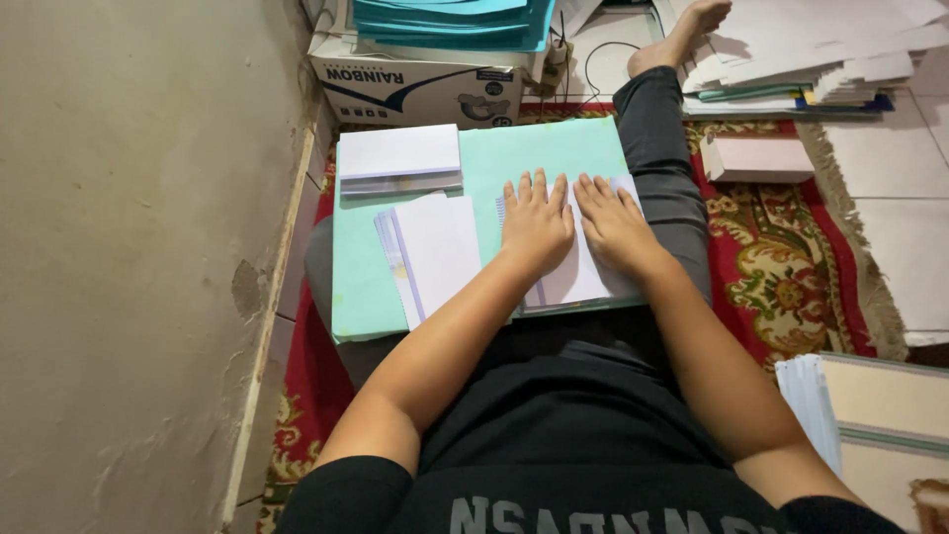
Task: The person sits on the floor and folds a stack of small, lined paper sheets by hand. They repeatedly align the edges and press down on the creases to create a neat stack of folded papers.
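Observation:
My left hand (537,220) and my right hand (613,220) lie flat, side by side, palms down and fingers spread, on a small stack of white paper sheets (578,279). That stack rests on a light green board (361,287) across my lap. A second bundle of white sheets (433,252) lies just left of my left hand. A thicker white paper stack (398,155) sits at the board's far left corner.
A beige wall (129,247) runs close on the left. A cardboard box (420,87) topped with teal paper stands ahead. My outstretched leg (660,148) crosses a red patterned rug (781,257). Paper piles (811,54) lie far right; a pink pad (759,158) and more stacks (880,415) sit right.

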